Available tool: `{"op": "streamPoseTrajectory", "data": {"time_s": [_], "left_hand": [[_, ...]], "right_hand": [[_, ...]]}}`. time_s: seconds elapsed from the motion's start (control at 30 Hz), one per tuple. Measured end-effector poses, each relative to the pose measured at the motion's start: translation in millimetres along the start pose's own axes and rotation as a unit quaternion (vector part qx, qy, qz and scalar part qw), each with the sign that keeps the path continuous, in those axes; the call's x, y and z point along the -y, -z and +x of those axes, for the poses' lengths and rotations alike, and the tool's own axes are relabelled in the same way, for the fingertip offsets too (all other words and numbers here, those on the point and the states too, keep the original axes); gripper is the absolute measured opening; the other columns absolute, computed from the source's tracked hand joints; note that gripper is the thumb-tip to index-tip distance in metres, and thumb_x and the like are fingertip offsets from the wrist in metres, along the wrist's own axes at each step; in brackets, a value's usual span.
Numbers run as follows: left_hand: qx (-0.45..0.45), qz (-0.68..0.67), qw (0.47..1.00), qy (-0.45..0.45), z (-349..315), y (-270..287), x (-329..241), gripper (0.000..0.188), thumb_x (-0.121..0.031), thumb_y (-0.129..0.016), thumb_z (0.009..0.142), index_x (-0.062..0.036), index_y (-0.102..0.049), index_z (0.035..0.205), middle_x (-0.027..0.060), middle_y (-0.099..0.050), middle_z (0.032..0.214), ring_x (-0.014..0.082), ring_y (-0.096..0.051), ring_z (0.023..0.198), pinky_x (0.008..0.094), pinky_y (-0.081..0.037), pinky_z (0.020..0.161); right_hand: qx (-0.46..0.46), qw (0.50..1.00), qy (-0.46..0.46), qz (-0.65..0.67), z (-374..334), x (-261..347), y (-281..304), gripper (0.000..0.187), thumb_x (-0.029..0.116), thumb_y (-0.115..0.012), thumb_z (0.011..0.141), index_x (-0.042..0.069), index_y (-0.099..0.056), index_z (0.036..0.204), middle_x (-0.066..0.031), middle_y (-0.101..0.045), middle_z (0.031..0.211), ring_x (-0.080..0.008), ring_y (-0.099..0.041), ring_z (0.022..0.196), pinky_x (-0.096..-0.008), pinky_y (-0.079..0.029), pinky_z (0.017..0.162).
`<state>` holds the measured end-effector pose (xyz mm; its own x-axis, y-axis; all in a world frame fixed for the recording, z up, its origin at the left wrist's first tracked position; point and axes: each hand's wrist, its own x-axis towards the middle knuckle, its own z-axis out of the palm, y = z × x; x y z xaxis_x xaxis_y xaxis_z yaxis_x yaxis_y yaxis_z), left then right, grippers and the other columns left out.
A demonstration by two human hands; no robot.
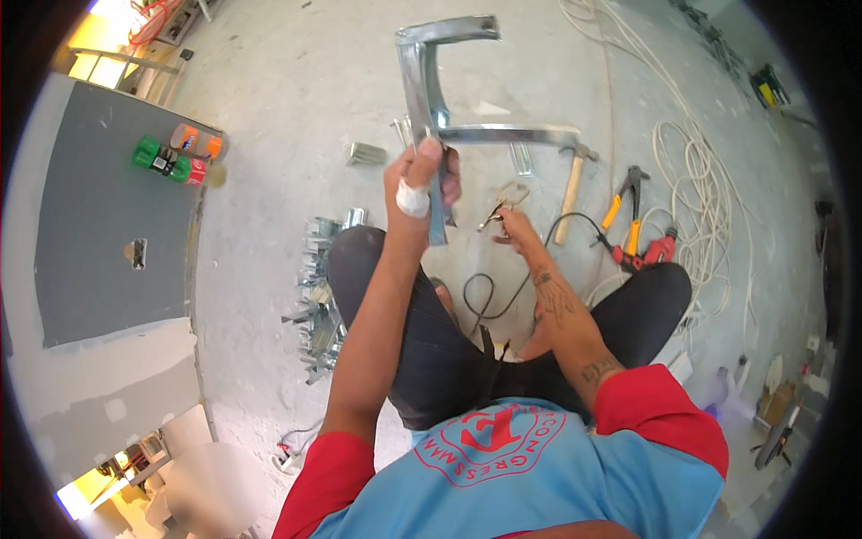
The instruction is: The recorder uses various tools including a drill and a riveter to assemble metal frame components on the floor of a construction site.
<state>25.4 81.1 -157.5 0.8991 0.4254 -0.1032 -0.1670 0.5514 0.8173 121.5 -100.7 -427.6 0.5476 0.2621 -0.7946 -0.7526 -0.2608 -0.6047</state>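
Note:
Raised in front of me is a bent frame of shiny galvanized metal channel, with two arms pointing right. My left hand, white tape wrapped on it, is closed around the frame's lower end. Lower and to the right, my right hand is closed on a pair of locking clamp pliers, its jaws pointing away from me. Those pliers are apart from the frame. A hammer with a wooden handle lies just right of the right hand. Short metal channel pieces rest on the floor beyond my left knee.
Many cut metal pieces are heaped beside my left leg. On the right lie a yellow-handled hand tool, a red corded power tool and coiled white cable. Bottles stand by a grey board at left.

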Motion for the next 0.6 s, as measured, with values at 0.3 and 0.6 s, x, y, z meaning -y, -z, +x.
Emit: {"op": "streamPoseTrajectory", "data": {"time_s": [0.3,0.6], "left_hand": [[-0.056,0.174,0.982,0.056,-4,-12,15,0.039,-0.04,-0.071,0.089,-0.0044,-0.063,0.077,0.0012,-0.055,0.066,0.0075,-0.049,0.053,0.0233,-0.037,0.046],[-0.02,0.204,0.976,0.076,-17,-36,33,0.039,-0.041,-0.072,0.087,-0.0025,-0.065,0.083,0.0031,-0.057,0.071,0.0107,-0.051,0.058,0.0257,-0.04,0.051]], "right_hand": [[0.123,0.956,0.251,-0.085,-230,48,81,0.021,0.014,-0.052,0.101,0.001,-0.053,0.117,-0.0097,-0.062,0.118,-0.0185,-0.063,0.105,-0.0335,-0.051,0.094],[0.002,0.828,0.37,-0.421,-288,86,49,0.026,0.006,-0.052,0.096,-0.004,-0.044,0.118,-0.0209,-0.066,0.102,-0.0349,-0.067,0.097,-0.0434,-0.049,0.084]]}}
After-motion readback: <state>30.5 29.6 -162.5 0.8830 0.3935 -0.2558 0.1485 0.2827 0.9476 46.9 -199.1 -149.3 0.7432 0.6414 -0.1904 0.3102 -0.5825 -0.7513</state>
